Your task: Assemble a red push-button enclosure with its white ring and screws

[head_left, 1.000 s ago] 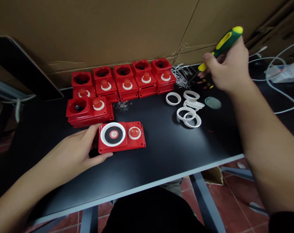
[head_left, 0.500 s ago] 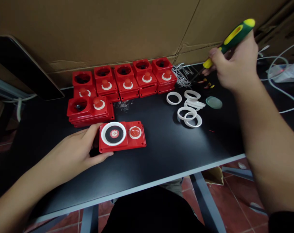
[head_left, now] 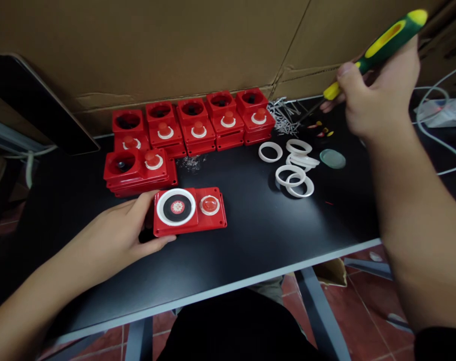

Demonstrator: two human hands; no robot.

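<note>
My left hand (head_left: 118,228) grips the left end of a red plastic box (head_left: 198,220), thumb and fingers on opposite sides. A white ring (head_left: 193,210) surrounds a black disc on its top, and an orange-red dome sits in a smaller white collar to the right. My right hand (head_left: 382,95) is closed round a green and yellow screwdriver (head_left: 389,42). Its dark shaft slants down to the left, with the tip close to a pile of long silver screws (head_left: 286,118); whether it touches them I cannot tell.
Similar red boxes (head_left: 197,135) line the back against the cardboard (head_left: 167,50); another stack (head_left: 141,173) stands nearer. Several white rings (head_left: 270,152) and a clear disc (head_left: 332,159) lie at the right. A dark tablet-like panel (head_left: 39,100) leans at the left; a white cable (head_left: 419,128) curls at right.
My right hand has moved up and to the right with the screwdriver, its tip shifting slightly right. My left hand and the red box have stayed in place.
</note>
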